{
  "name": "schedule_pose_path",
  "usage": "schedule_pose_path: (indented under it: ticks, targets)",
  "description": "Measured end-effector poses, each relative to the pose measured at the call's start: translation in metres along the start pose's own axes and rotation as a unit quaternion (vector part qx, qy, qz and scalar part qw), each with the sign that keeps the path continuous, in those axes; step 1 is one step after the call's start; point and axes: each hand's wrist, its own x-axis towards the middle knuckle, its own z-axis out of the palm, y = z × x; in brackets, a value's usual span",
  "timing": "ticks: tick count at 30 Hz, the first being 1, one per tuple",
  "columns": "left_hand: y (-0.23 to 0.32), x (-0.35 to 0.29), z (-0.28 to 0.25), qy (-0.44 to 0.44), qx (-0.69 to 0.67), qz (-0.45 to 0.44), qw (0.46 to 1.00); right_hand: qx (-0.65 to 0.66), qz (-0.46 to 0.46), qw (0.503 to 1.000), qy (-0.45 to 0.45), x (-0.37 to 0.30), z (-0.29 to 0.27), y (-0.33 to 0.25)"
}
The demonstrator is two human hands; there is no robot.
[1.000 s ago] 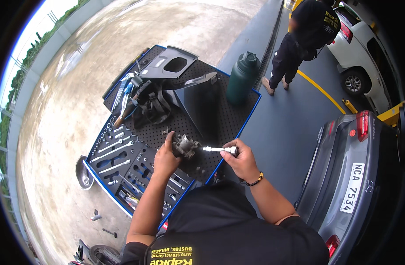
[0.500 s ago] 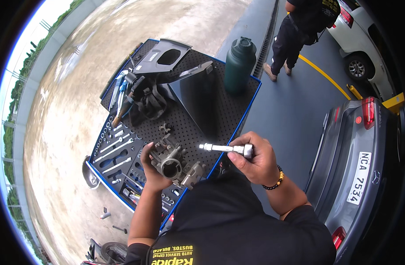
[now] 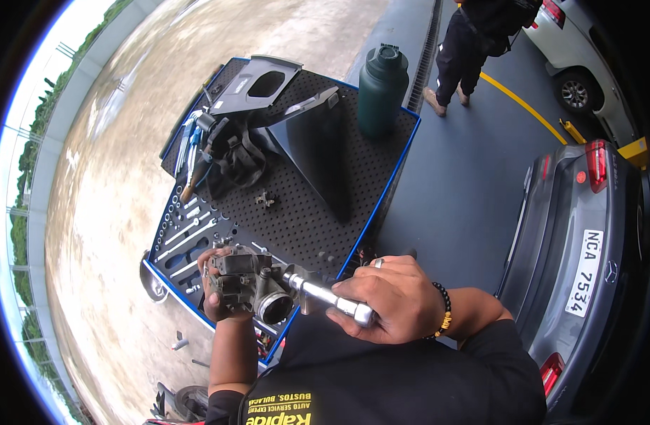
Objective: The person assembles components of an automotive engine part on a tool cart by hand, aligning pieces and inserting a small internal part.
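My left hand (image 3: 213, 289) is wrapped round a dirty grey metal throttle body (image 3: 248, 278), its round bore turned toward me. A chrome socket extension (image 3: 318, 292) is pinched in my right hand (image 3: 396, 301), with the wide socket end nearest me. Its narrow tip reaches the right side of the throttle body; whether it sits on a fastener I cannot make out. Both hands are over the near edge of a blue-edged tool cart. A small metal part (image 3: 266, 200) lies on the cart's black perforated mat (image 3: 296, 219), beyond the throttle body.
On the cart lie a black panel (image 3: 314, 156), a grey panel with a cutout (image 3: 257, 85), black straps (image 3: 236, 163), and wrenches (image 3: 187, 237) in a tray. A green bottle (image 3: 383, 92) stands at the far right corner. A grey car (image 3: 558, 248) is at right; a person (image 3: 473, 42) stands beyond.
My right hand has brought the socket extension down and left to the throttle body. My left hand has turned the throttle body and moved it slightly left.
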Motion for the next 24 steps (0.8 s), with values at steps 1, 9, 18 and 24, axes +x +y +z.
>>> schedule_pose_path:
  ticks: [1, 9, 18, 24]
  targets:
    - [-0.001, -0.002, -0.002, -0.019, 0.017, 0.034, 0.999, -0.018, 0.003, 1.000, -0.003, -0.002, 0.004, -0.002]
    - [0.018, -0.017, -0.010, -0.007, 0.679, 0.223, 0.699, -0.051, -0.069, 0.994, 0.063, 0.005, 0.023, -0.008]
    - [0.041, -0.009, 0.012, -0.081, 0.762, 0.204, 0.609, 0.036, 0.036, 0.996, 0.069, 0.006, 0.030, -0.010]
    - [-0.006, 0.043, 0.048, -0.129, 0.718, 0.443, 0.520, 0.047, 0.153, 0.986, 0.057, 0.013, 0.041, 0.037]
